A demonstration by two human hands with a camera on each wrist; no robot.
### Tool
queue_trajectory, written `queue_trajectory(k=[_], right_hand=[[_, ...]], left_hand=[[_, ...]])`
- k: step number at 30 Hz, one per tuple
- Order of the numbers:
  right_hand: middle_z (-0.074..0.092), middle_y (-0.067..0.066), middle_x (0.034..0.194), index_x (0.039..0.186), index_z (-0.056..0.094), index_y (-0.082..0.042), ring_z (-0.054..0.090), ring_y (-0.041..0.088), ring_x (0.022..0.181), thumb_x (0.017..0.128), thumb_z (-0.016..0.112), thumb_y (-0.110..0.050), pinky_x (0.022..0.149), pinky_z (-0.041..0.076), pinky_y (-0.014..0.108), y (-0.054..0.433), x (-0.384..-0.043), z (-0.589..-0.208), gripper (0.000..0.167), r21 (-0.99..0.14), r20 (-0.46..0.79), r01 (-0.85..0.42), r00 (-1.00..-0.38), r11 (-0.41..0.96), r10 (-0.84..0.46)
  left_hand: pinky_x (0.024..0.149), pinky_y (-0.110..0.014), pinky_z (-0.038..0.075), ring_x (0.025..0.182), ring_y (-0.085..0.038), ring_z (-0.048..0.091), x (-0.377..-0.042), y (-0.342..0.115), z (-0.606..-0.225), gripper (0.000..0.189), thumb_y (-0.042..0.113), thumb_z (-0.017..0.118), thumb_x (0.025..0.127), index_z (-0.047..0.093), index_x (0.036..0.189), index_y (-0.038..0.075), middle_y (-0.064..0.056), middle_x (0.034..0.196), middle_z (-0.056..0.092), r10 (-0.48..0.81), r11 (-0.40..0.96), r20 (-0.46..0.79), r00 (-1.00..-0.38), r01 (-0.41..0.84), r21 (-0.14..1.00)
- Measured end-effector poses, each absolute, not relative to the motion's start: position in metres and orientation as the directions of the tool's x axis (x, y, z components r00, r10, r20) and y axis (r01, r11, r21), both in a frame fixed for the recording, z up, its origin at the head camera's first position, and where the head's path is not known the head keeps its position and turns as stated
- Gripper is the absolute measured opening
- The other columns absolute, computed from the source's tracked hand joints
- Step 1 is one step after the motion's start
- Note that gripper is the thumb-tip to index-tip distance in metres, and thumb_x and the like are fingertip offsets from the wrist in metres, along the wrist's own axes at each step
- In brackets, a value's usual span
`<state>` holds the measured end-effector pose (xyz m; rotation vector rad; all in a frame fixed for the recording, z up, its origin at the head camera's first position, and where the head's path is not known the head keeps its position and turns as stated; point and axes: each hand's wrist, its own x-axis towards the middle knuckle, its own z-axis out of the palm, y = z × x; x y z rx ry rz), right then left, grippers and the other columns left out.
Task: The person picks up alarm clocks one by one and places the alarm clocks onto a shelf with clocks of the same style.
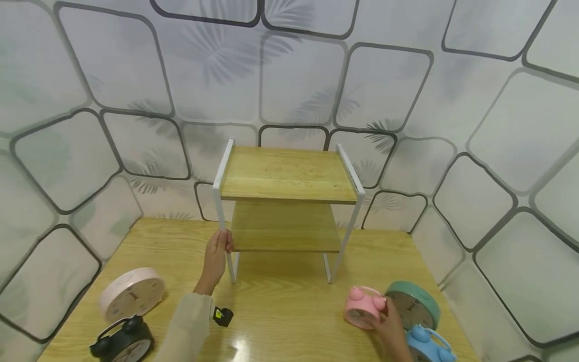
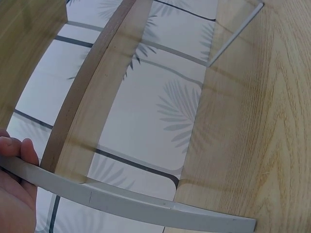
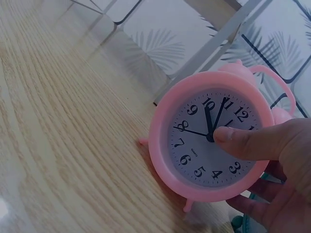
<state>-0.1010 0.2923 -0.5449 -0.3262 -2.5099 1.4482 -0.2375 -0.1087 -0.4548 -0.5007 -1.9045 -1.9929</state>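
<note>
My left hand point(image 1: 218, 254) grips the front left white metal leg point(image 2: 131, 209) of a small two-tier wooden shelf point(image 1: 289, 173). In the left wrist view its fingers point(image 2: 19, 148) curl round that leg beside a shelf board. My right hand point(image 1: 390, 327) holds a pink twin-bell alarm clock point(image 1: 363, 307) near the table's right side. Seen from the right wrist, the thumb point(image 3: 248, 141) lies over the white dial point(image 3: 204, 160) and other fingers are behind the clock's body. Whether the clock's feet touch the table I cannot tell.
Right of the pink clock are a green round clock point(image 1: 413, 304) and a blue twin-bell alarm clock point(image 1: 429, 344). On the left lie a pale pink round clock point(image 1: 132, 294) and a black twin-bell alarm clock point(image 1: 124, 341). Patterned walls point(image 1: 298, 85) enclose the wooden table point(image 1: 280, 311).
</note>
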Motion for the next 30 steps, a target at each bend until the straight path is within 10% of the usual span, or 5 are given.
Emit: queue_trajectory(k=[19,25,30], right_hand=[[0.065,0.015,0.103,0.113,0.047,0.013,0.051,-0.017,0.084,0.075,0.074,0.004,0.072,0.048,0.007,0.294,-0.114,-0.498,0.047,-0.875,0.203,-0.037,-0.933,0.483,0.296],[0.060,-0.029,0.085,0.109,0.052,0.010,0.056,-0.015,0.079,0.075,0.075,0.003,0.068,0.050,0.008,0.294,-0.115,-0.446,0.042,-0.879,0.244,-0.083,-0.924,0.470,0.293],[0.062,-0.030,0.083,0.105,0.057,-0.001,0.061,-0.010,0.078,0.076,0.074,0.003,0.067,0.052,0.011,0.292,-0.114,-0.395,0.034,-0.865,0.309,-0.159,-0.916,0.476,0.256]], left_hand=[[0.052,-0.036,0.030,0.055,-0.025,0.032,-0.229,-0.107,-0.442,0.034,0.003,0.024,0.103,0.035,0.076,-0.015,-0.018,0.061,0.032,0.011,-0.070,0.470,-0.882,0.468,0.881],[0.053,-0.040,0.028,0.057,-0.031,0.030,-0.229,-0.107,-0.443,0.033,0.002,0.024,0.103,0.035,0.077,-0.015,-0.022,0.062,0.030,0.025,-0.077,0.497,-0.867,0.494,0.866],[0.051,-0.036,0.029,0.055,-0.027,0.030,-0.228,-0.108,-0.443,0.032,0.001,0.024,0.102,0.035,0.077,-0.014,-0.024,0.063,0.030,0.027,-0.087,0.511,-0.859,0.507,0.858]])
